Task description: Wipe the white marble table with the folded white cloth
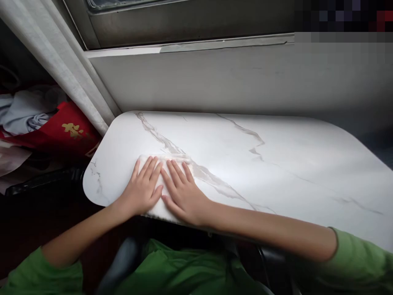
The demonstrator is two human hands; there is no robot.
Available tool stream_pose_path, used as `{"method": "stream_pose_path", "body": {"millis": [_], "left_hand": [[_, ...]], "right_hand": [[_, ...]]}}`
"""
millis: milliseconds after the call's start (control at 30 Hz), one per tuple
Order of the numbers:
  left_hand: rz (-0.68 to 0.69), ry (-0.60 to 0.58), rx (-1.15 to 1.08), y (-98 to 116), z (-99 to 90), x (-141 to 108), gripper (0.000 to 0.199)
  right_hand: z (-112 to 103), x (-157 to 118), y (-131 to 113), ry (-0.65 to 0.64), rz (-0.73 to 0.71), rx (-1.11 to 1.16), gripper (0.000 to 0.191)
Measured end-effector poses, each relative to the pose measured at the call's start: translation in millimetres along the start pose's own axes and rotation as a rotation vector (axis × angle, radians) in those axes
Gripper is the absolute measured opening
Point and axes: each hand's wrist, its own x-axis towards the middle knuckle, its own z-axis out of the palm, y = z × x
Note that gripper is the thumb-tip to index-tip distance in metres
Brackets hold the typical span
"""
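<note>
A white cloth lies spread on the white marble-patterned table, near its front edge and left of the middle. My left hand rests flat on the left part of the cloth, fingers stretched out and pointing away from me. Beside it, my right hand presses flat on the cloth's right part, its fingers slightly spread. The two thumbs point toward each other and almost meet. Both palms cover much of the cloth, and its far edge shows beyond the fingertips.
Behind the table is a grey wall below a window frame. A pale curtain hangs at the left. Next to it, a red bag with gold print stands near grey fabric. The table has rounded corners.
</note>
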Motion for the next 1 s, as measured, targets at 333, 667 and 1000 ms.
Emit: {"method": "stream_pose_path", "body": {"millis": [333,667,1000], "left_hand": [[-0.106,-0.018,-0.08,-137,13.2,176,0.057],[-0.021,0.012,-0.066,-118,13.3,78,0.056],[-0.093,0.104,-0.028,-96,-0.7,-89,0.057]], "right_hand": [[16,184,116,-0.008,0.291,-0.075,0.067],[24,132,34,-0.018,0.192,-0.092,0.067],[30,87,-79,-0.013,-0.189,0.057,0.072]]}}
